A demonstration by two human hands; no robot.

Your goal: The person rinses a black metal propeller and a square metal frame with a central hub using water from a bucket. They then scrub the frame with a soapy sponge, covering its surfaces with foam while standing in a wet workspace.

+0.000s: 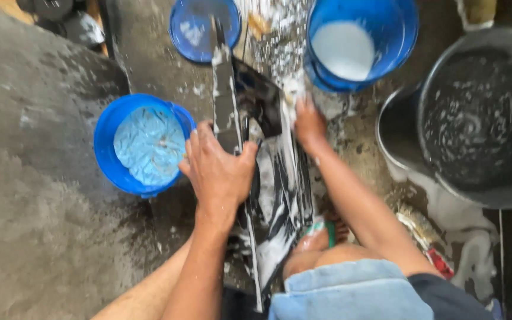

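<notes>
My left hand (217,169) grips the upper left edge of a long black soapy flat piece (268,178), which stands tilted on the wet concrete floor (42,225) between my knees. My right hand (308,125) presses on its right side, near white foam, fingers closed on something hidden; I cannot tell what. A narrow dark metal bar (223,77) of the piece runs up toward the top of the view. The picture is motion-blurred.
A blue bucket (109,127) with light blue cloth in water stands left of my left hand. A blue lid (197,26) lies at the top. A blue bucket (398,35) of milky liquid stands top right. Large dark basins (475,112) of soapy water stand right.
</notes>
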